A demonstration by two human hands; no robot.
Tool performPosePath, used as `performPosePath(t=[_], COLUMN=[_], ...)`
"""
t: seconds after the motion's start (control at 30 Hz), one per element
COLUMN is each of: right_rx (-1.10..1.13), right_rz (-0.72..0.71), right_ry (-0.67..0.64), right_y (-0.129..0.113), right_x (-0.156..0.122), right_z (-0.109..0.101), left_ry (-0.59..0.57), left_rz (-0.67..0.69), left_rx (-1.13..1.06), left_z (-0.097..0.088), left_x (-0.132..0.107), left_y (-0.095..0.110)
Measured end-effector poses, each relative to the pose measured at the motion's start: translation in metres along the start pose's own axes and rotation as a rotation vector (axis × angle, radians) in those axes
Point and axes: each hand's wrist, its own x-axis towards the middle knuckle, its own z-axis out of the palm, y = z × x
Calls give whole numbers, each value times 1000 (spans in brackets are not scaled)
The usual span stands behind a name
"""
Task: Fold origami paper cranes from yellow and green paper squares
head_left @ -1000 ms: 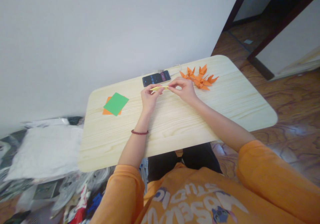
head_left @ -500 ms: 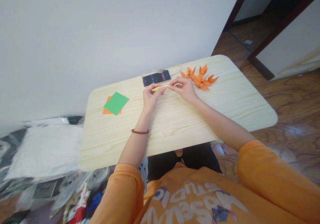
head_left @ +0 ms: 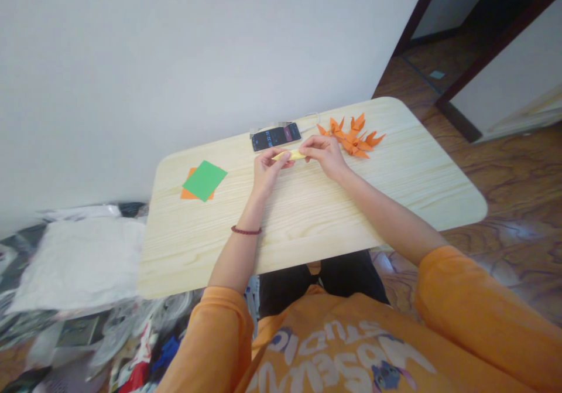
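Note:
A folded piece of yellow paper (head_left: 295,155) is held between both hands over the back middle of the table. My left hand (head_left: 267,168) pinches its left end, thumb on the near side. At the other end, the fingertips of my right hand (head_left: 324,154) are closed on the paper. The exact folds are too small to make out. Just behind the paper lies a phone (head_left: 276,137) with a lit screen. Several folded orange paper cranes (head_left: 355,140) sit in a cluster beside and beyond my right hand.
Square sheets lie at the table's left: a green sheet (head_left: 204,180) on top of an orange sheet (head_left: 188,194). The pale wooden table (head_left: 307,217) stands against a white wall. A white cable (head_left: 311,115) runs from the phone. Bags and clutter (head_left: 83,264) fill the floor at left.
The yellow paper has turned slightly, showing more of its face. My left hand has shifted a little to the right, and my right-hand fingers have moved slightly along the paper's end.

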Motion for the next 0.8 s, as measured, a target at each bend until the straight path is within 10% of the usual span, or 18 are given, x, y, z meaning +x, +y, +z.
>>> performPosePath(t=[0.8], right_rx=[40], right_rz=[64], right_ry=[86], right_y=[9], right_x=[0], right_z=[-1], left_ry=[30], left_rz=[-68], left_rx=[-63], left_z=[1], left_x=[1], left_y=[-2])
